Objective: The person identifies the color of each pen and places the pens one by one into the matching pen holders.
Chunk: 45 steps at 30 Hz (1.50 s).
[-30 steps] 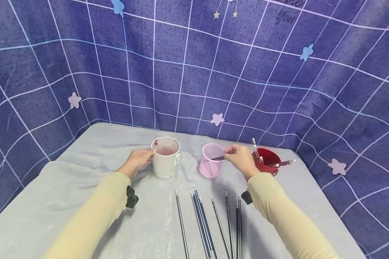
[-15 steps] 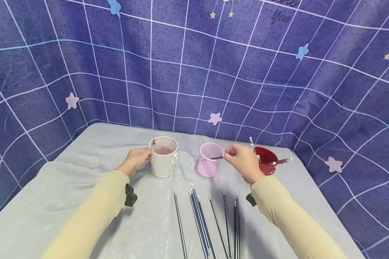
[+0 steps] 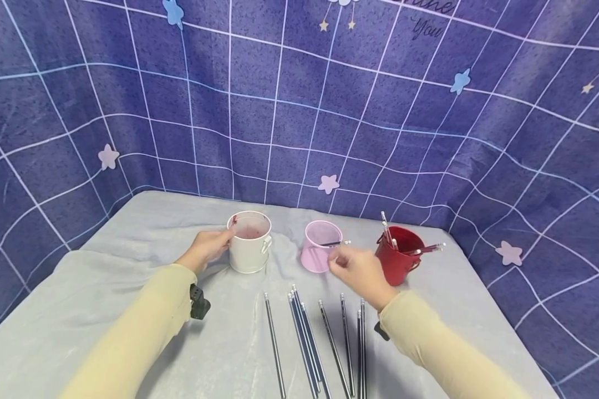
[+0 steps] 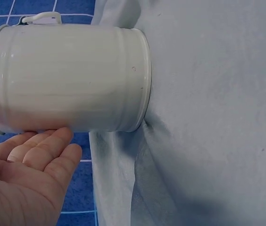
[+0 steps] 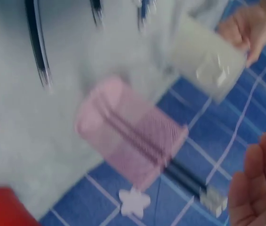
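Note:
My left hand (image 3: 207, 249) holds the upright white metal bucket (image 3: 249, 256) by its side, thumb at the rim; the fingers (image 4: 41, 149) touch its wall in the left wrist view. To the right stands a pink mesh cup (image 3: 314, 258). Two dark pencils (image 5: 186, 176) lean in it, their white eraser ends sticking out past the rim. My right hand (image 3: 361, 271), fingers loosely bent and holding nothing, is just in front and to the right of the cup, apart from the pencils. The right wrist view is blurred.
A red bucket (image 3: 393, 267) with several pencils stands behind the right hand. Several dark and blue pencils (image 3: 304, 338) lie lengthwise on the grey cloth (image 3: 219, 343) nearer the person. A purple gridded curtain (image 3: 259, 133) closes off the back and sides.
The right hand has let go of the dark pencils at the pink cup's rim and drawn back toward the person. The left hand stays at the white bucket.

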Each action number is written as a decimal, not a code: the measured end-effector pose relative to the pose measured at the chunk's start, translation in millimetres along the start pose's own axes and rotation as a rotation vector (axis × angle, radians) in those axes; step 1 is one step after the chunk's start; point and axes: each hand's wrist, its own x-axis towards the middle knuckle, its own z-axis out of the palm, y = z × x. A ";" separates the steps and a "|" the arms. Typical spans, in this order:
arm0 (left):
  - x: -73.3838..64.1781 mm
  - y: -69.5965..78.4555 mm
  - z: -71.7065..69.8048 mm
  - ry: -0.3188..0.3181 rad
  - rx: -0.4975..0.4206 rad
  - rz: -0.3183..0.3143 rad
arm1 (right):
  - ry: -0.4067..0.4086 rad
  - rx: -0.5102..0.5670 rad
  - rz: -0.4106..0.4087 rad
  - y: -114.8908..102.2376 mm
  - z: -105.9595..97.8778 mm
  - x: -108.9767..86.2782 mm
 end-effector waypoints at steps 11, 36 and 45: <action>-0.3 -2.3 -1.4 -0.063 -0.021 0.011 | -0.365 -0.014 -0.039 -7.5 33.2 -22.5; -4.8 -3.6 0.3 -0.075 -0.046 -0.008 | -0.655 -0.110 0.012 -24.4 61.8 -36.9; -1.9 -6.9 0.0 -0.072 -0.046 -0.009 | -0.667 -0.143 0.119 -31.9 66.5 -33.0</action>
